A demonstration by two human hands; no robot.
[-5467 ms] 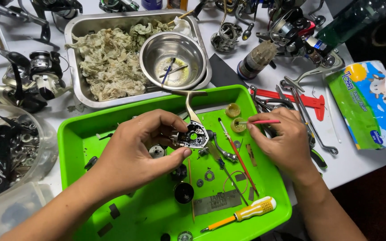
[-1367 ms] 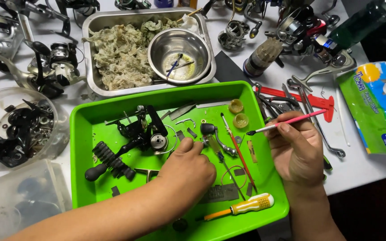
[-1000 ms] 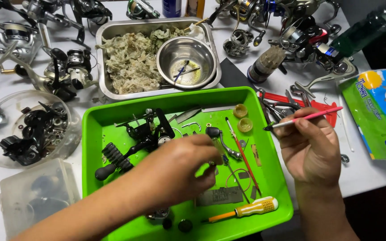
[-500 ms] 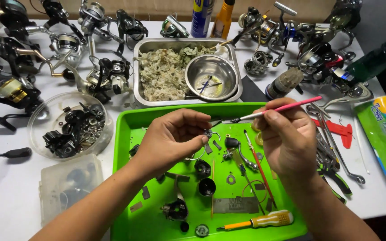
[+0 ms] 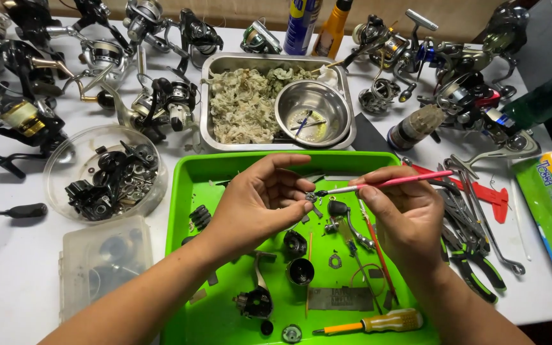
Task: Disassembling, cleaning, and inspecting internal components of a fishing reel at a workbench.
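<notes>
My left hand [image 5: 257,204] pinches a tiny, probably slippery metal part [image 5: 310,197]; my right hand [image 5: 404,211] grips the light pink brush [image 5: 391,185] mid-handle.

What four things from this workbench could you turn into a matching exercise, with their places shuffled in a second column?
Things:
1. pink-handled fine brush
2. round steel bowl
3. yellow-handled screwdriver
4. clear round plastic dish of black parts

Places:
A. left of the green plastic tray, on the white table
B. near edge of the green tray
C. in the right hand, tip at the small part pinched by the left hand
D. inside the rectangular metal pan

Pairs: 1-C, 2-D, 3-B, 4-A
</notes>
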